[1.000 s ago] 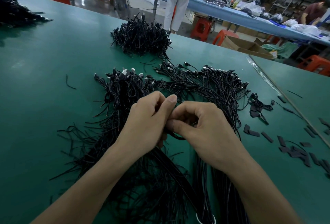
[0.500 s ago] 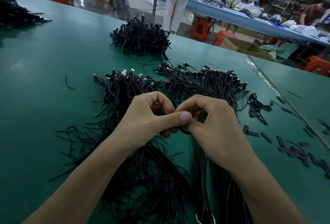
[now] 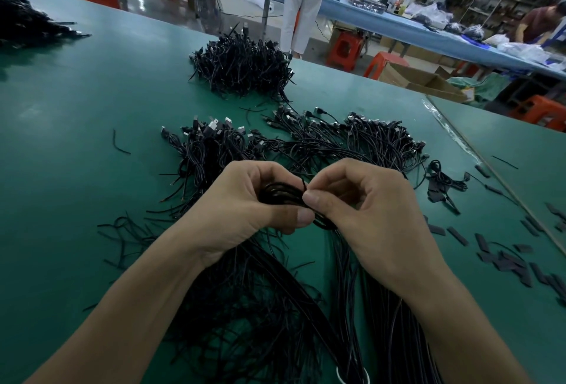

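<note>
Gripping a coiled black thin cable (image 3: 283, 195) at frame centre, the left hand (image 3: 245, 209) curls round it; the right hand (image 3: 370, 212) pinches its tie end.

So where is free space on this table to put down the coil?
Best: the bare table at left, between the far-left pile and the plug bundles; only one wire scrap lies there. Around the left hand and right hand holding the coil, loose cables crowd it; black strips litter the right.
</note>
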`<action>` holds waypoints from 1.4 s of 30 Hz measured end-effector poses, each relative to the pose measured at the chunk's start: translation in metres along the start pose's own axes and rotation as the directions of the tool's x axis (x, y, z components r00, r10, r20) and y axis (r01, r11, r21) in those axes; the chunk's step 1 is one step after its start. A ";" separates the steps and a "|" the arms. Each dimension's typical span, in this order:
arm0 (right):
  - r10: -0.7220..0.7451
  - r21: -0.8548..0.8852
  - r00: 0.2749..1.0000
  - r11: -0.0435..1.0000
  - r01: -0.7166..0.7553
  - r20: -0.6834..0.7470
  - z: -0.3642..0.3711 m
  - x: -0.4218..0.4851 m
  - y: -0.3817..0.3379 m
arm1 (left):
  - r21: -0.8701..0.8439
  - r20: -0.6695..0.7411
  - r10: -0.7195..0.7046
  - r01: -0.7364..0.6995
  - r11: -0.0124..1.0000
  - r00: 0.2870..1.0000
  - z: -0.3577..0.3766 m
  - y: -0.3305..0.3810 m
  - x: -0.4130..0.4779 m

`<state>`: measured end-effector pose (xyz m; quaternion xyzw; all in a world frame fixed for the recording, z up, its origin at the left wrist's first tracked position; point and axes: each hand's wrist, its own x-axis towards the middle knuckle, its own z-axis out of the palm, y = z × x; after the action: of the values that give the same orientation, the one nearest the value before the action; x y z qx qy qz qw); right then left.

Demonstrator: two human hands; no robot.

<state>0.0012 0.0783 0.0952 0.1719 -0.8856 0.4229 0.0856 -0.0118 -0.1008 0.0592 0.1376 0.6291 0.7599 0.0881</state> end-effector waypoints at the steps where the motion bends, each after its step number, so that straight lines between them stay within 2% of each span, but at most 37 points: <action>1: -0.005 0.009 1.000 1.000 0.005 0.003 -0.001 0.000 -0.001 | -0.003 0.000 0.002 -0.002 1.000 1.000 0.000 0.000 0.000; 8: 0.003 -0.027 1.000 1.000 -0.002 0.031 -0.005 0.002 -0.002 | -0.008 -0.015 -0.008 0.008 1.000 1.000 0.003 -0.002 0.001; 12: -0.046 -0.131 0.998 0.990 0.051 0.038 -0.004 0.000 -0.004 | 0.008 -0.052 -0.001 0.002 1.000 0.999 0.003 -0.005 0.002; 16: -0.027 -0.219 0.996 0.975 0.044 0.082 -0.004 0.001 -0.003 | 0.041 -0.050 0.008 -0.006 0.999 0.999 0.003 -0.005 0.001; 22: -0.001 -0.216 0.990 0.976 0.032 0.141 -0.007 0.002 -0.001 | 0.080 -0.057 -0.009 0.014 0.997 0.998 0.004 -0.006 0.001; 30: -0.014 -0.137 0.995 0.990 0.028 0.100 -0.006 0.002 0.002 | 0.096 -0.055 -0.011 0.017 0.995 0.998 0.002 -0.008 0.002; 35: -0.032 -0.173 0.994 0.984 0.049 0.100 -0.008 0.002 0.002 | 0.008 -0.002 -0.011 0.011 1.000 1.000 0.003 -0.006 0.000; 42: -0.094 -0.269 0.994 0.958 0.104 0.049 -0.004 0.001 0.002 | -0.077 -0.057 -0.108 0.103 0.992 0.993 0.006 -0.008 0.003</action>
<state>-0.0005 0.0829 0.0965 0.2104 -0.9267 0.2899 0.1136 -0.0133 -0.0929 0.0526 0.0776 0.6094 0.7808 0.1140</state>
